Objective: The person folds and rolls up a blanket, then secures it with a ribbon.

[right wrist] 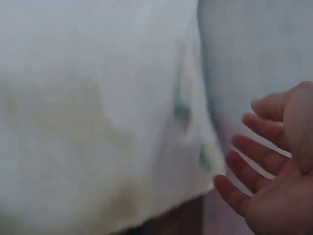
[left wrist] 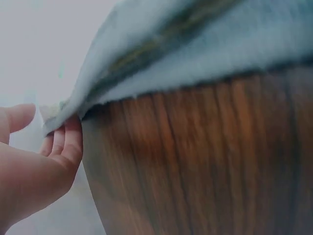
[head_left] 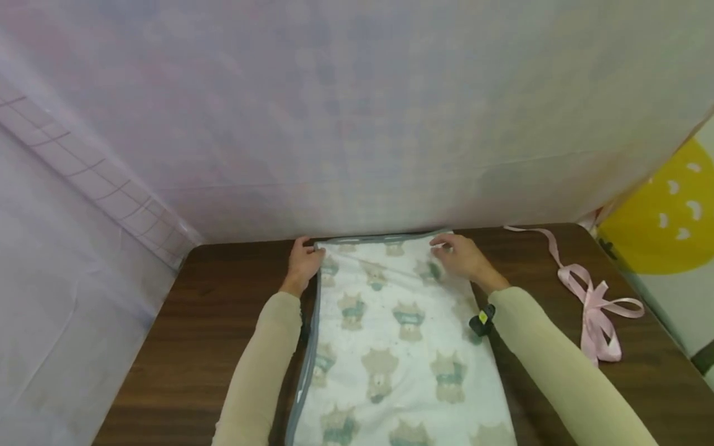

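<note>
A white cloth blanket (head_left: 385,334) with grey edging lies lengthwise on the dark wooden table, printed with beige bears in blue-green. My left hand (head_left: 304,265) is at its far left corner. In the left wrist view the fingers of that hand (left wrist: 46,164) reach under the cloth edge (left wrist: 73,105), with the thumb held apart from them. Loose layers of cloth show there above the tabletop. Over the far right corner is my right hand (head_left: 460,259). Seen from the right wrist, this hand (right wrist: 274,166) has its fingers spread and slightly bent beside the blanket's corner (right wrist: 208,169), gripping nothing.
A pink ribbon bow (head_left: 597,303) lies on the right side of the table (head_left: 212,334), one tail stretching toward the back edge. Pale sheeting (head_left: 346,124) hangs behind the table. A yellow shape with white marks (head_left: 664,210) is at the right.
</note>
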Tool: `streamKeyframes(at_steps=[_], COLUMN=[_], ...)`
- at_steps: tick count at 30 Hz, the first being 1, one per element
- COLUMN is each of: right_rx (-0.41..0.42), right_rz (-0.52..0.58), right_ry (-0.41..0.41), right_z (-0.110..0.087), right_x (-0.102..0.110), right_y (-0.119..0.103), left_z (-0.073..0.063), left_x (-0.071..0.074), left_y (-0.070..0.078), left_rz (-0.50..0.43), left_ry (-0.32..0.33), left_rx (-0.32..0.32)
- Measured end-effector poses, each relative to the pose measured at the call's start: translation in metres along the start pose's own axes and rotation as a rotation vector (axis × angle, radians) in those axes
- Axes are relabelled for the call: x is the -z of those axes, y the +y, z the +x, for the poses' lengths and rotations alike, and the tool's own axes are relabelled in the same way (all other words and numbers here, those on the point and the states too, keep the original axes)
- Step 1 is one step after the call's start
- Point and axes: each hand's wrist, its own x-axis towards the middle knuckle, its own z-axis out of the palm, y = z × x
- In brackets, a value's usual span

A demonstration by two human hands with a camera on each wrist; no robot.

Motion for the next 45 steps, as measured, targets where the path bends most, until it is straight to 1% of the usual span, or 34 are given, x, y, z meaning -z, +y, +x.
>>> streamKeyframes(at_steps=[2, 4, 9, 11, 12, 15, 17, 20, 22, 25, 26, 28, 29, 31, 34, 36, 38, 41, 43, 45], right_rx=[-0.046, -0.079, -0.112, -0.105, -0.097, -0.039, 0.009, 0.047, 0.056, 0.045, 0.042, 0.036, 0.033, 0.026, 0.027, 0.049, 0.088, 0.179, 0.255, 0.339], right_rz=[0.004, 0.008, -0.024, -0.059, -0.069, -0.085, -0.076, -0.056, -0.051, -0.041, -0.040, -0.038, -0.034, -0.027, -0.004, -0.010, -0.026, -0.081, -0.111, -0.142], right_ry=[0.030, 0.040, 0.027, 0.051, 0.073, 0.153, 0.211, 0.289, 0.360, 0.465, 0.488, 0.503, 0.496, 0.456, 0.360, 0.272, 0.169, 0.025, -0.047, -0.098], right_z=[0.009, 0.016, 0.032, 0.036, 0.038, 0.043, 0.044, 0.044, 0.043, 0.043, 0.043, 0.043, 0.043, 0.042, 0.039, 0.036, 0.031, 0.018, 0.007, -0.005], right_x=[0.006, 0.008, 0.003, 0.000, -0.002, -0.005, -0.004, -0.003, -0.003, -0.003, -0.003, -0.002, -0.002, -0.002, -0.001, 0.000, 0.002, 0.002, 0.000, -0.005], right_y=[0.012, 0.021, 0.035, 0.038, 0.039, 0.041, 0.042, 0.043, 0.042, 0.039, 0.038, 0.037, 0.037, 0.037, 0.039, 0.040, 0.037, 0.028, 0.020, 0.010], left_z=[0.001, 0.002, 0.006, 0.008, 0.008, 0.010, 0.011, 0.011, 0.012, 0.013, 0.013, 0.014, 0.014, 0.015, 0.014, 0.012, 0.008, -0.001, -0.011, -0.025], left_x=[-0.002, -0.003, -0.005, -0.005, -0.005, -0.003, -0.004, -0.005, -0.006, -0.008, -0.008, -0.009, -0.009, -0.009, -0.006, -0.003, -0.001, -0.003, -0.007, -0.012], left_y=[-0.001, -0.001, 0.001, 0.003, 0.005, 0.008, 0.011, 0.014, 0.014, 0.014, 0.013, 0.012, 0.010, 0.007, 0.005, 0.005, 0.006, 0.006, 0.006, 0.006], left_rz=[-0.018, -0.031, -0.045, -0.034, -0.030, -0.014, -0.018, -0.035, -0.044, -0.060, -0.063, -0.068, -0.069, -0.069, -0.053, -0.015, 0.084, 0.300, 0.463, 0.632], left_ry=[0.020, 0.040, 0.089, 0.105, 0.110, 0.132, 0.143, 0.162, 0.175, 0.194, 0.198, 0.191, 0.183, 0.153, 0.102, 0.075, 0.044, -0.015, -0.074, -0.146], left_rx=[-0.003, -0.002, 0.006, 0.004, 0.003, -0.007, -0.016, -0.036, -0.050, -0.062, -0.062, -0.050, -0.042, -0.026, -0.004, -0.013, -0.052, -0.151, -0.241, -0.347])
